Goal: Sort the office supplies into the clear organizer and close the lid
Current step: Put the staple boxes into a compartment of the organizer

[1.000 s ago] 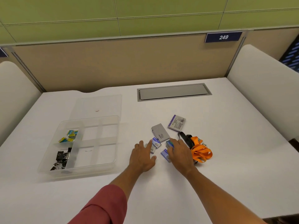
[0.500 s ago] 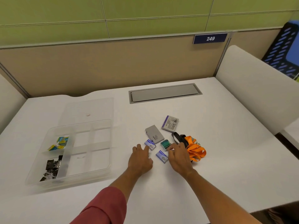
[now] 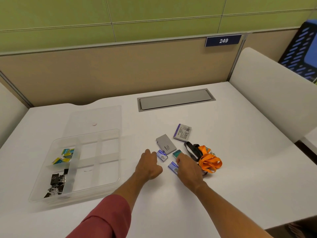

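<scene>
The clear organizer (image 3: 106,152) lies open at the left, with its lid (image 3: 94,117) flat on the table behind it. Small yellow-teal boxes (image 3: 66,155) fill its back left compartment and black binder clips (image 3: 56,183) the front left one. My left hand (image 3: 148,166) rests curled on the table, its knuckles against a small blue-white box (image 3: 162,155); anything inside the fist is hidden. My right hand (image 3: 187,170) lies palm down, thumb by a second blue box (image 3: 172,166) and fingertips at a green box (image 3: 176,153). A grey case (image 3: 166,146) sits just beyond.
A purple-white packet (image 3: 182,132) lies behind the grey case. An orange lanyard (image 3: 210,160) with a black strap (image 3: 192,150) is bunched right of my right hand. A grey cable hatch (image 3: 175,99) is set into the table's back. White side panels (image 3: 274,93) flank the desk.
My left fingers have curled from spread flat into a loose fist. My right hand has slid back a little, uncovering the green box. One pale box near my left hand is no longer visible.
</scene>
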### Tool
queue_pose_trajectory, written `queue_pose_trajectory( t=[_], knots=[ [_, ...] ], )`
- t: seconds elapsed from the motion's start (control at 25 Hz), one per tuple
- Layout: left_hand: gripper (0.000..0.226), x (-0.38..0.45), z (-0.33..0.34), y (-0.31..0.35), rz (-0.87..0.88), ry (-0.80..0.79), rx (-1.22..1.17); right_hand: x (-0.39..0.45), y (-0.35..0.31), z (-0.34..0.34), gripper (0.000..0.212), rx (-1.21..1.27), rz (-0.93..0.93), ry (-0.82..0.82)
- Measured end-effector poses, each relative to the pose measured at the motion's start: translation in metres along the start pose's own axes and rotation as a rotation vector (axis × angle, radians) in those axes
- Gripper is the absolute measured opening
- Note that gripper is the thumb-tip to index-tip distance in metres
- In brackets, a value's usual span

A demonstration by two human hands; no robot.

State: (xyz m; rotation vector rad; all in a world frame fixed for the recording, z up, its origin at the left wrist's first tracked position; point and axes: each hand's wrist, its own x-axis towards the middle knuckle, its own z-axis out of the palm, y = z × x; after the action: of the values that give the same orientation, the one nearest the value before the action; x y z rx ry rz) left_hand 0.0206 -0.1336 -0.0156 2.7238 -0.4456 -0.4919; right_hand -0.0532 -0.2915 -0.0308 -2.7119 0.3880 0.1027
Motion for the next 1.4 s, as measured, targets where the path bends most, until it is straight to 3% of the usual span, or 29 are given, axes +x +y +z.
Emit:
queue_pose_trajectory(
  t=[0.16,0.28,0.52,0.88,1.4],
  knots=[
    [0.053,0.019,0.012,0.004,0.058,0.039,-0.032,-0.003,0.0,0.009,0.05,-0.099,-0.036,-0.108],
    [0.069,0.031,0.021,0.007,0.046,0.09,-0.016,-0.005,0.001,0.014,0.045,-0.104,-0.019,-0.128],
    [0.059,0.045,0.035,0.009,0.052,0.111,0.106,-0.004,0.009,0.01,0.059,0.007,-0.021,-0.131],
    [0.059,0.024,0.022,0.003,0.042,0.021,0.129,-0.001,0.005,0.003,0.045,0.096,-0.029,-0.021],
    [0.039,-0.038,-0.035,-0.015,0.011,0.167,-0.133,0.002,-0.047,-0.009,0.022,0.136,-0.304,0.044]
  ],
)
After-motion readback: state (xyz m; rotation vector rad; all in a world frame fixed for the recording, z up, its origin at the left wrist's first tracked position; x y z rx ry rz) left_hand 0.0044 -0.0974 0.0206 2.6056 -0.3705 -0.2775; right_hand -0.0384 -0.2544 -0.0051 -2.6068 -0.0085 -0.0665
